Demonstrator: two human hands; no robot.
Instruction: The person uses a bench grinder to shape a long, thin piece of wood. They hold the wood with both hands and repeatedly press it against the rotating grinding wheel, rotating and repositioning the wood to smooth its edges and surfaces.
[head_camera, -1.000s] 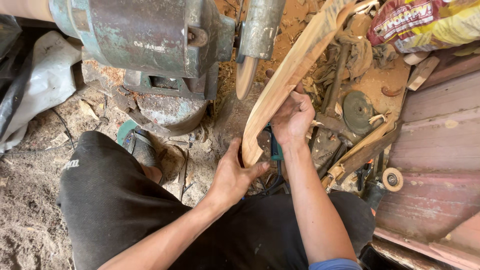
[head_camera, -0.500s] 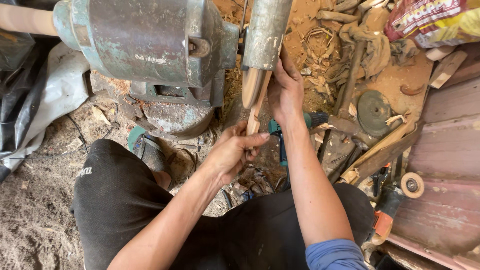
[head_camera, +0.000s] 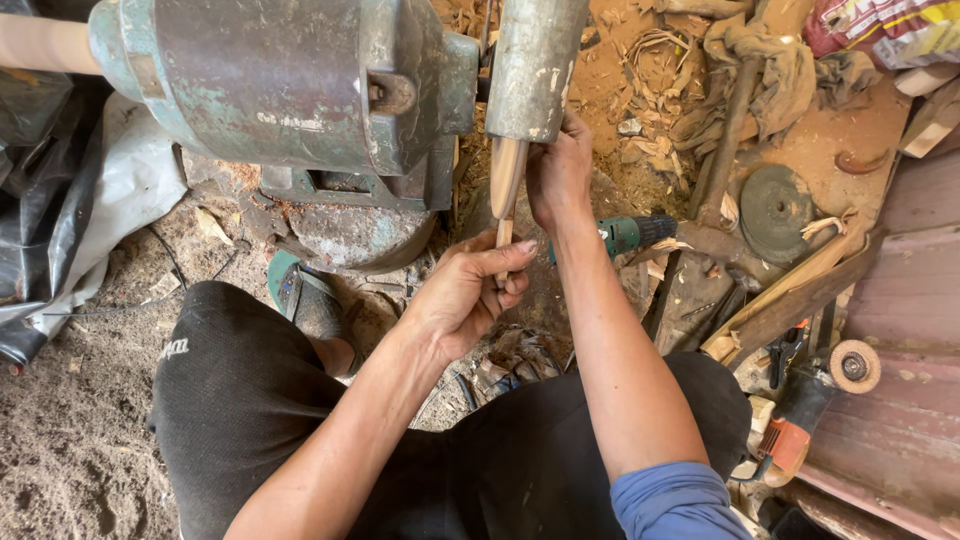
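Observation:
A thin pale wooden strip (head_camera: 507, 185) stands edge-on just below the grey sanding drum (head_camera: 533, 65) of a worn green motor machine (head_camera: 290, 85). My left hand (head_camera: 468, 290) grips the strip's near end between thumb and fingers. Higher up, against the drum's lower edge, my right hand (head_camera: 560, 170) holds the strip. The part of the strip behind the drum is hidden.
A green power tool (head_camera: 632, 233) lies right of my hands. An orange angle grinder (head_camera: 812, 400), a round grey disc (head_camera: 775, 205), wooden strips (head_camera: 790, 290) and shavings litter the right side. Black and white plastic sheeting (head_camera: 60, 200) lies on the sandy floor at left.
The long curved wooden strip, first held slanting out to the right, has been turned edge-on and brought up under the drum. Both hands moved up toward the machine with it.

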